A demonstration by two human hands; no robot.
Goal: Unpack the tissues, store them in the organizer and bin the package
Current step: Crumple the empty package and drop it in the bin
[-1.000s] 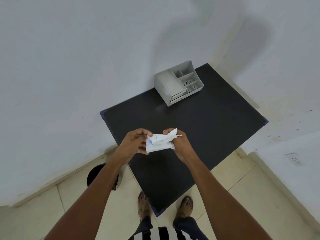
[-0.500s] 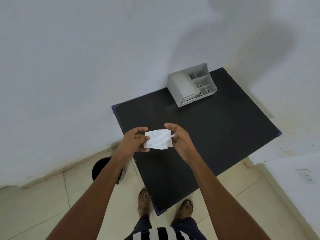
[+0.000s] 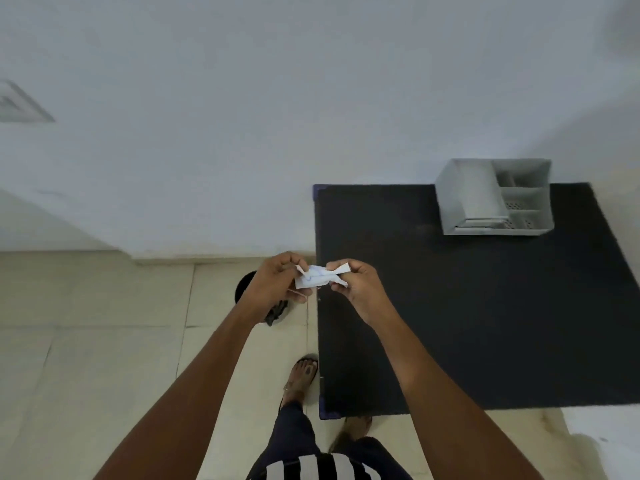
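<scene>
the pack (image 3: 320, 276), a small white wrapper with blue marks, is held in the air at centre frame, just left of the table's (image 3: 485, 323) near-left edge and above the floor. the left hand (image 3: 277, 282) pinches its left end, fingers (image 3: 300, 268) closed on the film; the right hand (image 3: 360, 285) pinches the right end, where the wrapper is twisted into a crumpled tail. both hands are clenched on the pack and nothing else.

the wrapper looks flat and slack, so it may already be emptied or nearly so; i cannot tell whether tissues remain inside. the organizer (image 3: 493, 197) sits at the table's far edge, upper right of the frame, and its visible compartments show no tissues that i can make out.

the step in hand seems to be opening or checking the wrapper. to do it well, keep the pinches close to the seam and pull apart steadily rather than yanking, so the film splits without shredding any tissue. doing this over the table rather than the floor would catch anything that drops.

a dark round shape (image 3: 247, 285), probably the bin, sits on the floor mostly hidden behind the left wrist. if the wrapper is empty, the left hand is nearly above it; ball the film tight so it falls straight.
</scene>
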